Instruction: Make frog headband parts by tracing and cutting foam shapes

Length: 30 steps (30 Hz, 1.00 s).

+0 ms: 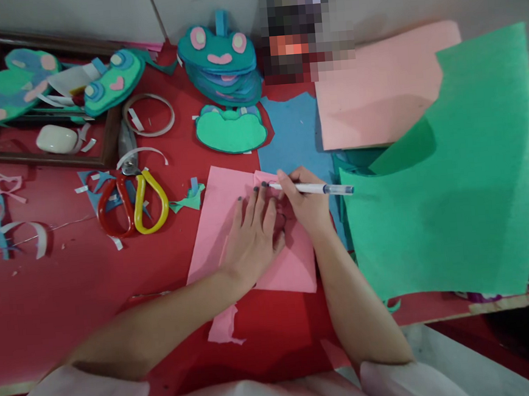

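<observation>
Our L hand [252,238] flat, fingers spread, pressing on pink sheet [222,213] mid red table [70,286], our R hand [306,204] pinched tight round white pen [319,188], tip nr sheet's top edge, scissors [132,202] to left, green sheet [450,177] just to right

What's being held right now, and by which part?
The right hand holds a white pen near its writing end. The left hand grips nothing; it lies flat on the pink sheet.
</observation>
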Motion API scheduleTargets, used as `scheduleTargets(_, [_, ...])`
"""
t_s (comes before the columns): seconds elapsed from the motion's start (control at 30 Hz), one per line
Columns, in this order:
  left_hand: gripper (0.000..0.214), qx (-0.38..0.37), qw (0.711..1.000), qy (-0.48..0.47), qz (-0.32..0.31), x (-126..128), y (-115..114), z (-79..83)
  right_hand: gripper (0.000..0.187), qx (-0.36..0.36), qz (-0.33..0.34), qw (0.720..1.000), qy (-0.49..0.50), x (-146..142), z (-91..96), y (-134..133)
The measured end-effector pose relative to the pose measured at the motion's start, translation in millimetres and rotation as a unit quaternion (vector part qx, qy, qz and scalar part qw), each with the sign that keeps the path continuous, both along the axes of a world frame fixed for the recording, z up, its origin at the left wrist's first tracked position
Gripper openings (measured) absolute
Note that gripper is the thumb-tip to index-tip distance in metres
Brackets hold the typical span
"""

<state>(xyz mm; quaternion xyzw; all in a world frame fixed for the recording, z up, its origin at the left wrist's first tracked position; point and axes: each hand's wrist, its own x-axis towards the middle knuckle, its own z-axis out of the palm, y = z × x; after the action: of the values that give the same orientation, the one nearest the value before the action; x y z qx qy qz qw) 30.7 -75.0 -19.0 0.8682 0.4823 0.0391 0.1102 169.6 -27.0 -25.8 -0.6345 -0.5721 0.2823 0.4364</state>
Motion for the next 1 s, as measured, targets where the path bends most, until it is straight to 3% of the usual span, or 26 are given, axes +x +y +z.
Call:
scheduleTargets(0.47, [0.055,-0.012,0.999,0.035,-0.001,-0.1,6.0,8.1,0.033,-0.009,-0.018,0.998,0.055,-1.2,1.8,1.0])
scheduleTargets(0.83, [0.052,-0.011,1.000,0.027,-0.001,-0.6,5.6,8.7,0.034,-0.020,0.000,0.999,0.031,-0.2,1.0,0.8])
scheduleTargets(1.0, [0.051,-0.004,1.000,0.024,-0.001,-0.5,5.3,8.5,0.033,-0.015,-0.030,0.998,0.059,0.3,-1.4,0.9])
